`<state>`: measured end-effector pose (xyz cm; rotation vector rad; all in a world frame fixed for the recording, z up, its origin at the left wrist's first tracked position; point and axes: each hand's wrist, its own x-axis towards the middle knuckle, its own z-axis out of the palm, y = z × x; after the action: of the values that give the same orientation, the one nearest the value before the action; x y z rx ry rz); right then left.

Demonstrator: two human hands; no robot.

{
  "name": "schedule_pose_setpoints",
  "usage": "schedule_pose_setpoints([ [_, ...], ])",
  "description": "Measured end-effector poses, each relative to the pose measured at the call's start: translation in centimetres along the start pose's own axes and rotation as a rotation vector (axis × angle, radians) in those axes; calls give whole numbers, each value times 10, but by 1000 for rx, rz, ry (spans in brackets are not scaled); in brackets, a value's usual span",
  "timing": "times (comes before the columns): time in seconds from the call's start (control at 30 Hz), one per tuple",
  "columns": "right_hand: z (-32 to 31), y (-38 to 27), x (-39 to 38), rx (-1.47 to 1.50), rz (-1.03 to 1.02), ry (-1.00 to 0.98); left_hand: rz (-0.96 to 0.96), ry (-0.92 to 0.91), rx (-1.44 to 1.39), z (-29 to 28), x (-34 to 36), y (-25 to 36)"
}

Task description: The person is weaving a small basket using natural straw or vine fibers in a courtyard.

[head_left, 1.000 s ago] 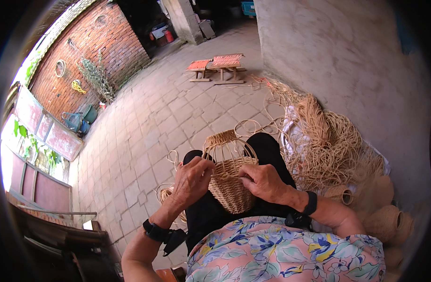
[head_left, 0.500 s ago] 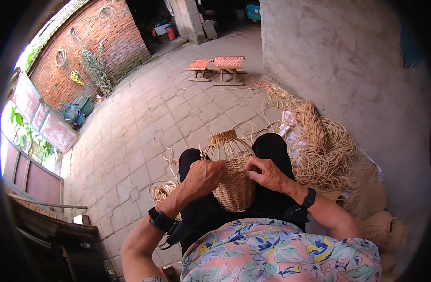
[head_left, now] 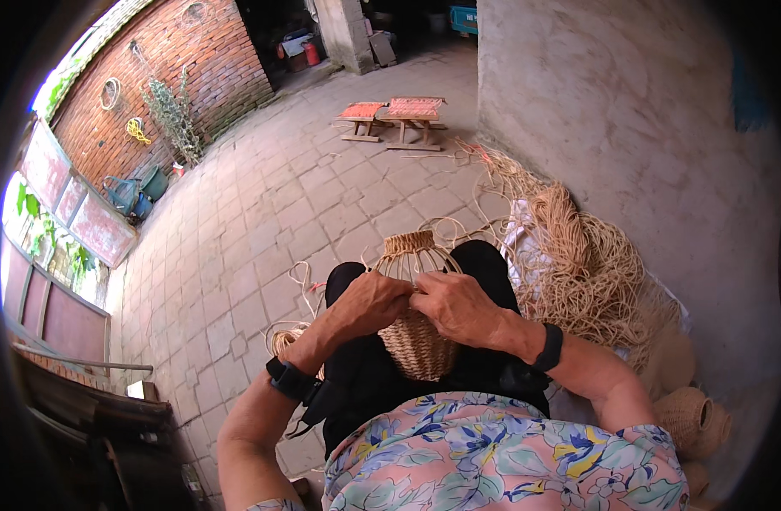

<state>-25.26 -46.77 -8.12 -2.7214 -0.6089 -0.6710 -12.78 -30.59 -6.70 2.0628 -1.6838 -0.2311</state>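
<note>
A tan woven basket (head_left: 418,347) stands between my knees, its lower body closely woven. Bare upright spokes rise from the body to a narrow woven rim (head_left: 409,243) at the top. At the basket's left side, my left hand (head_left: 375,300) is closed on it where weave and spokes meet. My right hand (head_left: 455,305) lies across the front of the spokes with bent fingers, its fingertips pinched close against the left hand. What the right fingertips hold is hidden between the two hands.
A big heap of tan cord (head_left: 599,272) lies by the wall on my right, near several finished woven baskets (head_left: 684,417). A smaller cord coil (head_left: 286,339) sits beside my left knee. Two low folding stools (head_left: 414,111) stand ahead on the paved floor (head_left: 254,230).
My right hand has moved left from the basket's right edge across its front and now meets my left hand. The left hand has stayed nearly in place on the basket.
</note>
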Motion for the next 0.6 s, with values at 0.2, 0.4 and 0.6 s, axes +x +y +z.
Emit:
schedule_pose_setpoints([
  [0.2, 3, -18, 8, -39, 5, -41, -63, -19, 104, -1, -5, -1],
  [0.4, 6, -16, 1, 79, 67, -95, -59, 4, 107, 3, -5, 1],
  [0.6, 5, -9, 0, 264, 113, -117, -87, -7, 163, 3, -5, 7],
])
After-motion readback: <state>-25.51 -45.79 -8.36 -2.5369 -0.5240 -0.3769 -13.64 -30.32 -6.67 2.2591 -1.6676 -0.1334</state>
